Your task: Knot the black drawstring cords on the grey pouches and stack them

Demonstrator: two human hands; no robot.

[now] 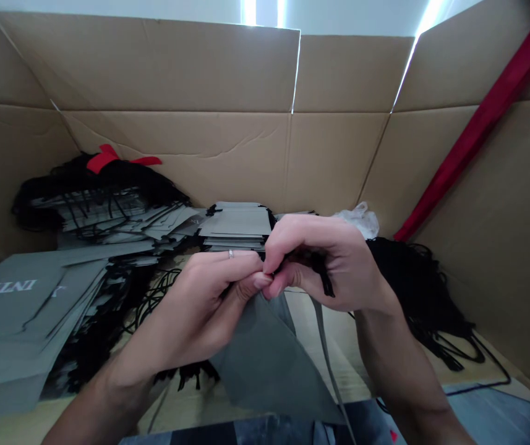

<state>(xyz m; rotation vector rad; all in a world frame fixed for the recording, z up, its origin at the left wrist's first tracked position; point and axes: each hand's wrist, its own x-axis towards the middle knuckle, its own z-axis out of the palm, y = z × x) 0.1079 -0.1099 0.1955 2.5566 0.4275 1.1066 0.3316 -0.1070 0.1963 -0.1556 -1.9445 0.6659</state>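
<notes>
Close together over the table, both my hands are closed at the top corner of a grey paper bag, which hangs tilted below them. My left hand, with a ring on one finger, pinches the bag between thumb and forefinger. My right hand has thumb and forefinger pressed together at the same spot. A black cord runs through its curled fingers, with an end poking out by the palm. Fingers hide the exact point where cord and bag meet.
Large grey bags with white lettering lie stacked at left. Behind them are more bags with black cords and a red strip. A smaller grey stack stands centre back. Black cords lie right. Cardboard walls surround the table.
</notes>
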